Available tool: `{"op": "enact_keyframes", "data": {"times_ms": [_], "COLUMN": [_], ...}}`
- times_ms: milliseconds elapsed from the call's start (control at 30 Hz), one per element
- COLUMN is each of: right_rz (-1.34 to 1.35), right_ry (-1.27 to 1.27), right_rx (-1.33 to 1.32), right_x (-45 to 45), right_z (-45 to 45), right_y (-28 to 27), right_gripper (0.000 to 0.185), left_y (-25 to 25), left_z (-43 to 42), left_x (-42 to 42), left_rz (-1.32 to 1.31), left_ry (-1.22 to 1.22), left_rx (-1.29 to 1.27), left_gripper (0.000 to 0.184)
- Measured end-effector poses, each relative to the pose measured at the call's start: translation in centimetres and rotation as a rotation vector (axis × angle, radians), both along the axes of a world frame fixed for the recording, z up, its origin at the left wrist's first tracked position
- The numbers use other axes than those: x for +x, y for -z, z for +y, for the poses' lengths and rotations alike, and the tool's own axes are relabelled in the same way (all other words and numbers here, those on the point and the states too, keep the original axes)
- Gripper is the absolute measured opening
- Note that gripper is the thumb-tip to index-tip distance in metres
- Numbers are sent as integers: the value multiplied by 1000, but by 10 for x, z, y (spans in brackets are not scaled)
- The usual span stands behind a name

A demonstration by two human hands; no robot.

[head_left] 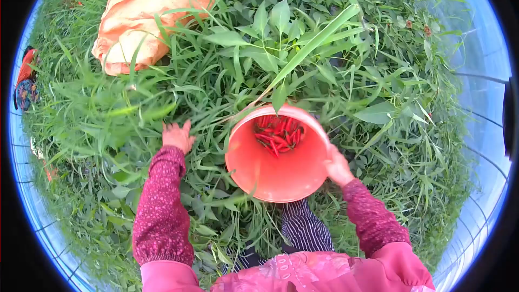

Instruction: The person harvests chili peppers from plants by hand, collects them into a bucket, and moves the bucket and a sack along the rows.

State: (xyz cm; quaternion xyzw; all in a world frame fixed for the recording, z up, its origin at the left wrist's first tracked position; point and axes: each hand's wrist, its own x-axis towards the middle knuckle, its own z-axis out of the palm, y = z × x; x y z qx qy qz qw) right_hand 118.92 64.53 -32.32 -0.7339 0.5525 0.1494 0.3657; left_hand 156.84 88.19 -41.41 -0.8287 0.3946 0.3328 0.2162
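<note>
A pinkish-red bucket (259, 176) is tilted with its mouth toward me, in the middle of the view. Red chili peppers (278, 134) lie together at its bottom. My right hand (338, 166) grips the bucket's right rim, the thumb side against the wall. To the left of the bucket, my left hand (179, 135) reaches into the green grass (200, 113) with its fingers apart and nothing visible in them. Long grass blades pass between this hand and the bucket.
An orange sack (146, 19) lies on the plants at the upper left. Leafy pepper plants (281, 19) and tall grass surround me. Blue sheeting (481, 103) curves along the right side. A person (26, 78) is partly visible at the far left edge.
</note>
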Motion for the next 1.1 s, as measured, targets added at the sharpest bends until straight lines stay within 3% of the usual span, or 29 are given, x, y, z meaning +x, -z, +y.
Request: {"op": "enact_keyframes", "data": {"times_ms": [67,100,267,333,433,633,800,900,1100], "right_rz": [-337,-363,-232,-338,-290,-281,-183,-102,-127], "right_ry": [248,263,483,619,708,704,675,593,619], "right_rx": [202,210,234,193,189,216,140,68,182], "right_x": [-19,-19,-86,-87,-93,-123,-127,-115,-95], "right_z": [-17,-26,-96,-104,-119,-145,-166,-176,-152], "right_y": [-22,-43,-44,-49,-35,-7,2,-5,-17], "right_gripper": [49,52,41,37,40,43,43,39,39], "left_y": [17,14,10,-3,-22,-35,-18,-14,1], "left_z": [40,48,57,53,39,33,34,29,29], "left_x": [-23,-33,-54,-51,-50,-48,-54,-54,-54], "left_rz": [19,72,66,65,0,-106,-237,-207,-205], "left_ry": [-31,-44,-56,-97,-35,120,135,36,48], "left_rx": [-35,-40,-184,-345,-225,-168,-46,-36,86], "left_gripper": [61,62,68,72,79,83,60,54,48]}}
